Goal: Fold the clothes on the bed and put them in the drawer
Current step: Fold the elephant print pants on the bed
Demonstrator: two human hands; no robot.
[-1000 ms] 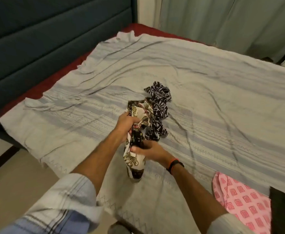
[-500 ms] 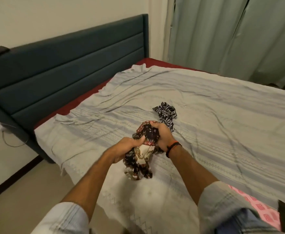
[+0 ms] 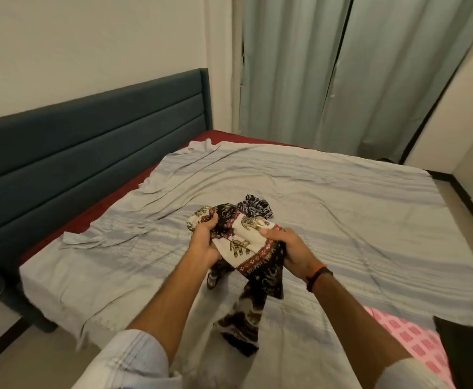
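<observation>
Left of centre, the left hand [image 3: 204, 242] grips the elephant-print garment [image 3: 246, 248]; right hand [image 3: 288, 249] pinches its opposite edge. The cloth, bunched half a second ago, is now spread above the bed [image 3: 370, 220]. Folding can begin. The pink cloth [image 3: 415, 343], lower right, waits.

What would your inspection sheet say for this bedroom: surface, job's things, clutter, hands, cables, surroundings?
Surface: bed with a wrinkled grey striped sheet.
Job's things: elephant-print garment, held up, unfolded; black-and-white garment crumpled behind it; pink checked cloth at the near edge.
Clutter: dark object at lower right, unclear.
Hands: left hand and right hand both grip the elephant-print garment.
Cables: nothing seen.
Surroundings: blue headboard, curtains.
</observation>
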